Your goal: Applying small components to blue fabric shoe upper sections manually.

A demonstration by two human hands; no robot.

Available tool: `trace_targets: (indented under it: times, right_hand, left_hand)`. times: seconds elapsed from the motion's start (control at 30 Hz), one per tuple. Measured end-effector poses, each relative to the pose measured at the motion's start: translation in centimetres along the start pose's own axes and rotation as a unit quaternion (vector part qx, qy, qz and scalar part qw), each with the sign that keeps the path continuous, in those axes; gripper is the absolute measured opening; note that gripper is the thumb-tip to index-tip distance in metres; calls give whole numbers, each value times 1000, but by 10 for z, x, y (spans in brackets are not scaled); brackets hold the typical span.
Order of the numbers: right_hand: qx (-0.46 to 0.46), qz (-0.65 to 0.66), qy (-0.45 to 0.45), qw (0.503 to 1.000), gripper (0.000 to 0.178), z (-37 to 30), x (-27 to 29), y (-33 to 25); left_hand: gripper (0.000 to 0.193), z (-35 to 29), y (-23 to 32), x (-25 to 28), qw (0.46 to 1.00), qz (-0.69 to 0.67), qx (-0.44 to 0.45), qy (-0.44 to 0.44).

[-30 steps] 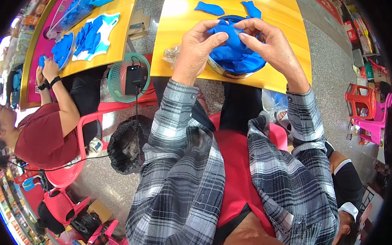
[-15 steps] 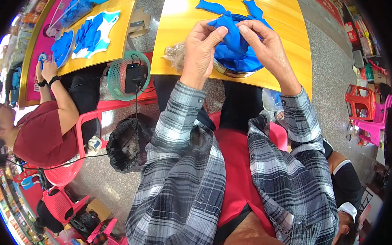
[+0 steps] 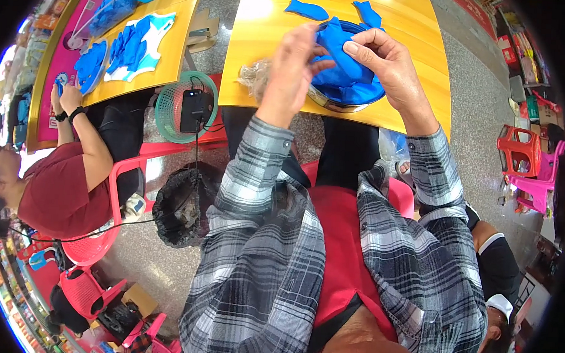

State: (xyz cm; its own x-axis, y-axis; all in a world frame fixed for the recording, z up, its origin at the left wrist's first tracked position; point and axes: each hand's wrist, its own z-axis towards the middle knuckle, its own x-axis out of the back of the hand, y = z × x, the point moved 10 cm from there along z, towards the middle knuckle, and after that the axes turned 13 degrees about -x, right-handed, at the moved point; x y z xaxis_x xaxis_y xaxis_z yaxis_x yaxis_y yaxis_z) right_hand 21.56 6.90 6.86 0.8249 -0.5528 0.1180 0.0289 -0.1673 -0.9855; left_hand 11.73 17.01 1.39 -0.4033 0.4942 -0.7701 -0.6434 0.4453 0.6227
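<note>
Right hand [image 3: 391, 74] pinches a blue cloth piece [image 3: 339, 51] over the round tin [image 3: 337, 107], by the table's [image 3: 419, 75] near edge. Left hand [image 3: 292, 69], blurred, is alongside, fingers apart; contact cannot be determined.

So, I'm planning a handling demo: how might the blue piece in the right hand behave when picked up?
The blue piece probably bends easily, given its cloth-like look. It's likely light, since the right hand seems to hold it alone. Its matte surface suggests little slipping.
</note>
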Motion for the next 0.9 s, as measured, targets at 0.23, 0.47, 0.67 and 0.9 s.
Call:
trace_targets:
  times: [0.23,0.47,0.67,0.9]
  right_hand:
    - [23,-18,-1,1000,18,-1,-5,-3]
    - [1,-12,-3,1000,21,-3,-4,1]
    - [9,0,0,1000,21,-2,-8,1]
    - [52,-15,70,996,20,-5,1,-2]
  left_hand:
    - [15,-1,-9,-1,998,60,20,-31]
    - [15,-2,-6,-1,999,27,21,-29]
    - [23,6,-6,11,999,-34,7,7]
    - [22,-17,-15,-18,999,5,31,-28]
